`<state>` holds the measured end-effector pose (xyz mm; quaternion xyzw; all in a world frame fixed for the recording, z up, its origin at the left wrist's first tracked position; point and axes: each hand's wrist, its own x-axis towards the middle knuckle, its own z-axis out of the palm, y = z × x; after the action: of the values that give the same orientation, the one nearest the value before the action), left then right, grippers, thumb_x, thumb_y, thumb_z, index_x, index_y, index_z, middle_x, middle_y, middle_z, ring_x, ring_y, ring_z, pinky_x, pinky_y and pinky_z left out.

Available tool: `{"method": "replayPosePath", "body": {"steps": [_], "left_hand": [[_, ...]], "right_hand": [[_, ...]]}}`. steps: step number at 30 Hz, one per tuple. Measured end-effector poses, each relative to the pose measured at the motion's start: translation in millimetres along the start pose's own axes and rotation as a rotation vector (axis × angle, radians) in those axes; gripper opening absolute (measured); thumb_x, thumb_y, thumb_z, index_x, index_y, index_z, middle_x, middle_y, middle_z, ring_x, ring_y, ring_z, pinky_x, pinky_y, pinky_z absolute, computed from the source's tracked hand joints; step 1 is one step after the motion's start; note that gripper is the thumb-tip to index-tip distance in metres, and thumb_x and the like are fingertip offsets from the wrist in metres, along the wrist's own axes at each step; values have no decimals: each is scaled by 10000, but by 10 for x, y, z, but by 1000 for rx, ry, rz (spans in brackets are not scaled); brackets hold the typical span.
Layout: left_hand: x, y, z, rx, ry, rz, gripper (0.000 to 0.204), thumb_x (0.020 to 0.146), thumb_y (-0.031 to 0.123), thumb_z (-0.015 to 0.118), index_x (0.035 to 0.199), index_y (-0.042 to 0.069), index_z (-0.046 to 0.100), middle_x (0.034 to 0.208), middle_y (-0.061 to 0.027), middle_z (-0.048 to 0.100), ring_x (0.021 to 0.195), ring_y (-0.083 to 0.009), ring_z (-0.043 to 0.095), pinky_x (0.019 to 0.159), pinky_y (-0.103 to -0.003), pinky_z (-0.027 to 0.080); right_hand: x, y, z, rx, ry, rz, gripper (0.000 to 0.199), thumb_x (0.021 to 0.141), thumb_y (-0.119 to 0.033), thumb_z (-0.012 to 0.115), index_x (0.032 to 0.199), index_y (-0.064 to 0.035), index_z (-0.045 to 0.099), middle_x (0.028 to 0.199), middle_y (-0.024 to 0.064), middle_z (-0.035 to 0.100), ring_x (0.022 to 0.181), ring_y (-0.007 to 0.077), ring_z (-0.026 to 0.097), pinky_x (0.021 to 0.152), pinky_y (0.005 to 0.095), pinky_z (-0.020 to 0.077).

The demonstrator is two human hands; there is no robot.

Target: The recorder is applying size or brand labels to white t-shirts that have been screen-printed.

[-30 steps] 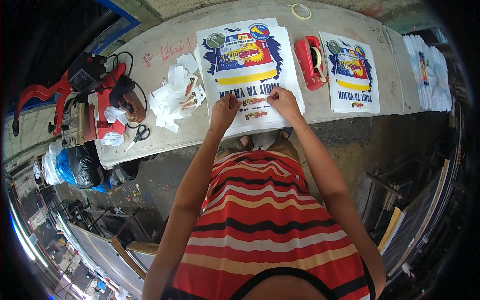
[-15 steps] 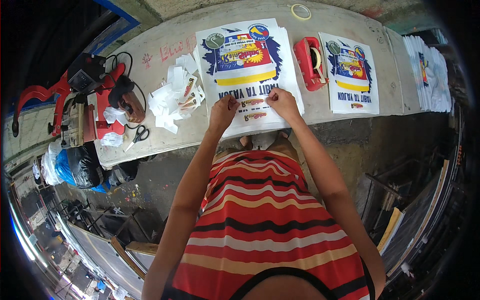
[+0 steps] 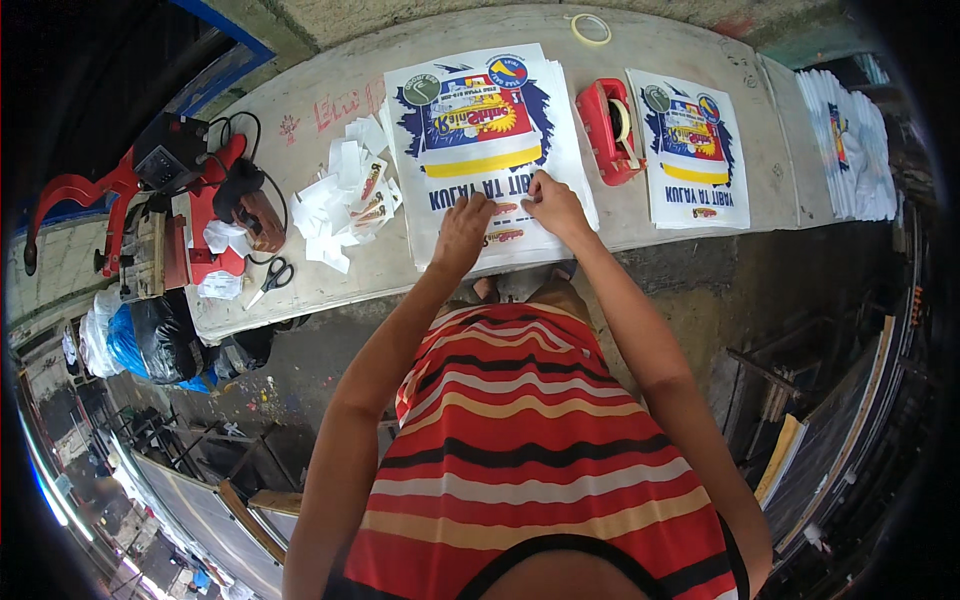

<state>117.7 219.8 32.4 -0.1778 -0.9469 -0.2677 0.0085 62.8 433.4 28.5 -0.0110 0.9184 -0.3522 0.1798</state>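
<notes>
A stack of white printed sheets (image 3: 470,158), with blue, red and yellow artwork, lies on the table in front of me. My left hand (image 3: 464,232) rests on its lower part, fingers stretched out over the blue lettering. To its right my right hand (image 3: 555,208) has its thumb and finger pinched together at the end of a small printed label (image 3: 506,208). This label lies between my hands, just above a similar logo on the top sheet. The label's left end is partly hidden by my left fingers.
Cut labels and white scraps (image 3: 345,205) are heaped left of the stack, near black-handled scissors (image 3: 271,280) and a red press-like machine (image 3: 215,200). Rightward are a red tape dispenser (image 3: 608,135), another printed sheet (image 3: 692,150) and folded white material (image 3: 848,150). A tape roll (image 3: 591,29) lies farther back.
My left hand has gone from a pinch to fingers laid out on the sheet, moving slightly right. My right hand has shifted a little left and up, still pinching.
</notes>
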Motion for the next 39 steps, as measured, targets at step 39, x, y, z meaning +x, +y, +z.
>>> {"method": "replayPosePath", "body": {"steps": [39], "left_hand": [[-156, 575, 178, 310, -162, -77, 625, 792, 82, 573, 1386, -92, 487, 1424, -184, 470, 1262, -457, 482, 1093, -675, 339]], "right_hand": [[-58, 1212, -1215, 666, 540, 87, 281, 847, 57, 653, 1048, -38, 481, 783, 110, 669, 677, 193, 646, 622, 332, 508]]}}
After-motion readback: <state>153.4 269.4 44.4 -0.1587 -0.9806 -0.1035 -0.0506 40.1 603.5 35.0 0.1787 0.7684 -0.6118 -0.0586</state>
